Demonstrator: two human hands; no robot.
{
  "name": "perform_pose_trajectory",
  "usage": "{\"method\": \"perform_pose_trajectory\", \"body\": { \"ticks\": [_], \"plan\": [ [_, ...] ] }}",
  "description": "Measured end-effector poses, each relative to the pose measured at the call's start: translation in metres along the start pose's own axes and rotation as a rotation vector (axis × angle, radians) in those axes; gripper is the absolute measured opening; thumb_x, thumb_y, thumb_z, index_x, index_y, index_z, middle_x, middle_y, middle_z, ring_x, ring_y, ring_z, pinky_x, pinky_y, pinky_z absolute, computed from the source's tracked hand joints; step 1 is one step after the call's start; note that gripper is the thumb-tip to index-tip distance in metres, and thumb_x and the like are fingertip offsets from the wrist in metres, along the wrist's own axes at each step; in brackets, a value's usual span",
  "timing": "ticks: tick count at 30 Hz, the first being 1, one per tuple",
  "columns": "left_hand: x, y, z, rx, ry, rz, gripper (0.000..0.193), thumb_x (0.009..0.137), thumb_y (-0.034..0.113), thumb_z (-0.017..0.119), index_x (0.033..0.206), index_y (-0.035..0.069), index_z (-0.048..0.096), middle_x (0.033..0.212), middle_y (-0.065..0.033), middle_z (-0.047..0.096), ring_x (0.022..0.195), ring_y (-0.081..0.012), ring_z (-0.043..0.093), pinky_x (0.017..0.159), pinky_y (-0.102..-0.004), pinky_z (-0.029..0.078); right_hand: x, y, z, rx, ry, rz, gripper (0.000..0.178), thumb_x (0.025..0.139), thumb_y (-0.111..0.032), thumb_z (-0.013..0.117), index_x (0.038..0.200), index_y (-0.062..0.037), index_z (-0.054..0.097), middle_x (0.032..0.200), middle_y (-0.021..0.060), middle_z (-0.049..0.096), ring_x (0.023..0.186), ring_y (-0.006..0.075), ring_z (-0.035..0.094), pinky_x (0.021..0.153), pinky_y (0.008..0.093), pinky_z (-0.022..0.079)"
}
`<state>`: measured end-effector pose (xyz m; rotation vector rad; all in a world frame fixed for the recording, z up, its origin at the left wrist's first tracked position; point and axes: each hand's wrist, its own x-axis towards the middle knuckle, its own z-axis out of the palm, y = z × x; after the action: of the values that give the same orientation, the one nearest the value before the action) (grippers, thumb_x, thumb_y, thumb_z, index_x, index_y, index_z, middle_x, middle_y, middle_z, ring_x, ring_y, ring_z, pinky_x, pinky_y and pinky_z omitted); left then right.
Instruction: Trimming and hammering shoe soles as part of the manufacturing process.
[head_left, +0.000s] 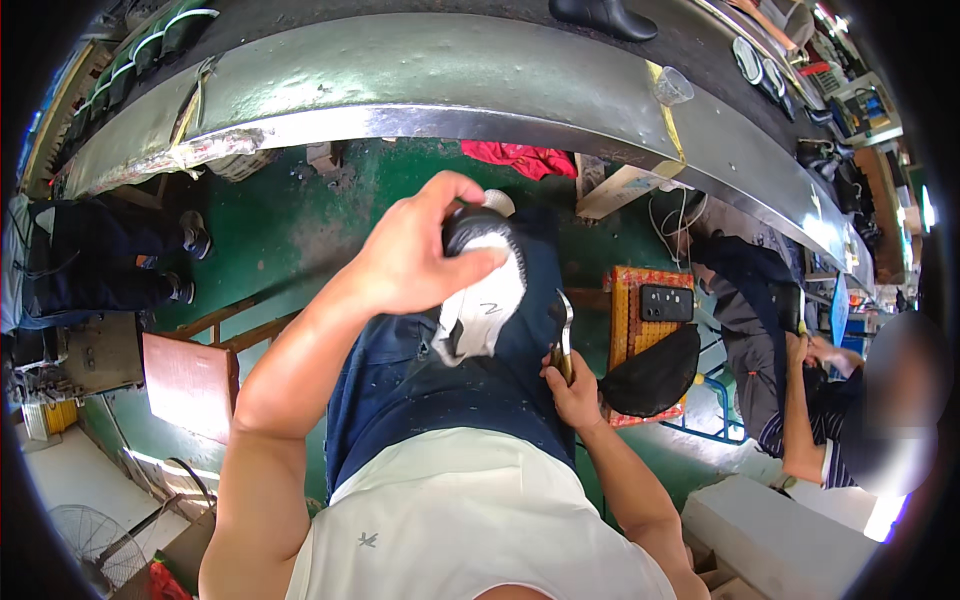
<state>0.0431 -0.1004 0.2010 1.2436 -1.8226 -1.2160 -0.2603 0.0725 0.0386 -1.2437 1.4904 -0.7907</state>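
Observation:
Above my lap, my left hand grips a partly made shoe, with its fingers over the black end. The shoe has a gathered black upper at that end and a whitish underside with a dark handwritten mark. My right hand is closed around the handles of a metal hand tool with a curved head, which looks like pincers. It is held upright beside my right thigh, apart from the shoe. Just right of that hand, a black curved piece of material lies on an orange patterned stool.
A dark phone lies on the stool. Ahead runs a long metal-edged bench, bearing a black boot and a clear cup. A co-worker sits at right; another person's legs show at left, near a brown-topped stool.

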Motion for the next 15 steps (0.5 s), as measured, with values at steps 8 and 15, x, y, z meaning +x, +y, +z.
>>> {"method": "perform_pose_trajectory", "body": {
  "ticks": [8,15],
  "plan": [
    [0.068,-0.158,0.109,-0.590,-0.009,-0.438,0.056,0.097,0.047,0.068,0.122,-0.003,0.061,0.103,-0.0082,0.068,0.089,-0.0154,0.065,0.080,-0.0323,0.054,0.009,-0.037,-0.008,0.122,0.011,-0.020,0.026,0.103,-0.024,0.056,0.113,-0.0010,0.061,0.087,0.0054,0.067,0.079,0.0124,0.063,0.073,0.0296,0.051],
    [0.085,-0.149,0.145,-0.639,-0.143,-0.598,0.069,0.101,0.059,0.054,0.128,-0.004,0.062,0.121,-0.0143,0.069,0.108,-0.0239,0.066,0.097,-0.0406,0.051,0.051,-0.030,0.000,0.042,-0.105,0.196,0.023,0.103,-0.023,0.056,0.107,-0.0012,0.060,0.082,0.0059,0.067,0.072,0.0128,0.063,0.069,0.0307,0.051]
  ]
}}
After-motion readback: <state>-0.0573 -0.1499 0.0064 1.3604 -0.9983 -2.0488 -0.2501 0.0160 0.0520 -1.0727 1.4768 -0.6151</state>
